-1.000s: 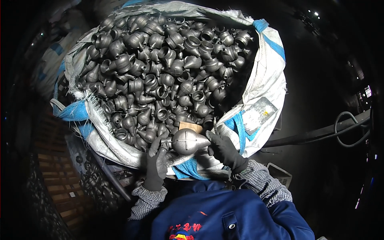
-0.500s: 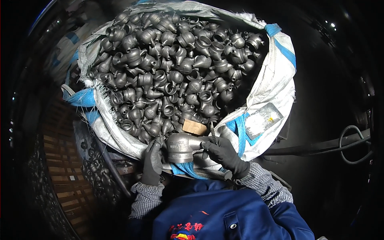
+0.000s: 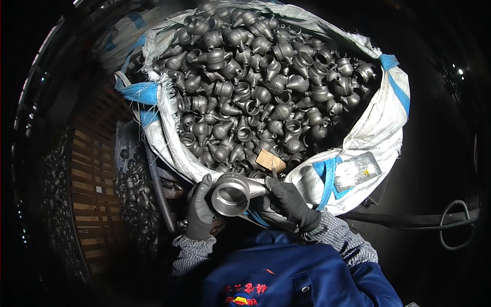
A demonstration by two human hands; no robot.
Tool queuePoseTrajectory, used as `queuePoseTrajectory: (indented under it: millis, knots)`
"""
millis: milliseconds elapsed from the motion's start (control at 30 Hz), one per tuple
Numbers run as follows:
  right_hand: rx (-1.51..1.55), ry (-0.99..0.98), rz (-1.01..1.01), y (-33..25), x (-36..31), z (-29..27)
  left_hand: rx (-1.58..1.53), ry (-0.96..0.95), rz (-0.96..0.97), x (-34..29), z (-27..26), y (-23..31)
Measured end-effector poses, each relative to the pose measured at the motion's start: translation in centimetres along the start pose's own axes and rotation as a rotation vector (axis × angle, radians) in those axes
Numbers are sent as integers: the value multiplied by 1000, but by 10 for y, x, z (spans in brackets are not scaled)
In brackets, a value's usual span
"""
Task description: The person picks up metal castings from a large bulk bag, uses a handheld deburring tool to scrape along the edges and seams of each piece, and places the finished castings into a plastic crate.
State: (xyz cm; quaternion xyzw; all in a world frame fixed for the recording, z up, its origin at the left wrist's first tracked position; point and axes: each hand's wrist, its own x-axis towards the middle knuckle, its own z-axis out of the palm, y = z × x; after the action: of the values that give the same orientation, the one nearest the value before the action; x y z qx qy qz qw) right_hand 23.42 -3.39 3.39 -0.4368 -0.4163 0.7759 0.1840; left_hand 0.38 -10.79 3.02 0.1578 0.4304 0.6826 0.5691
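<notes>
A grey metal pipe-like casting (image 3: 231,198) is held before my chest, its wide round mouth facing up toward me and its narrow neck pointing right. My left hand (image 3: 200,210), in a dark glove, is closed against the casting's left side, with some fingers hidden behind it. The gloved right hand (image 3: 290,200) grips the neck end. From that same hand a thin, narrow tool (image 3: 274,168) sticks up; its kind is unclear. Just beyond the hands, a small light-brown wooden block (image 3: 270,160) lies on the heap of similar castings (image 3: 245,94).
A large white woven bulk bag (image 3: 376,135) with blue straps (image 3: 140,92) surrounds the heap. On the left stand a slatted brown crate (image 3: 92,204) and more small castings (image 3: 137,199). A dark bar and a looped cable (image 3: 444,225) lie at the right.
The casting has turned, so its round mouth now faces me instead of its side. Both hands still hold it. The view has shifted, moving the bag rightward in the picture.
</notes>
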Motion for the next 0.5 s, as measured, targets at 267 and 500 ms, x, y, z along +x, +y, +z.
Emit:
queuePoseTrajectory:
  millis: [267, 500]
  knots:
    - [125, -36, 35, 12, -12, -19, -492, 290, 334, -27, -169, 64]
    - [147, -13, 40, 43, -21, -39, -241, 701, 421, -62, -266, 72]
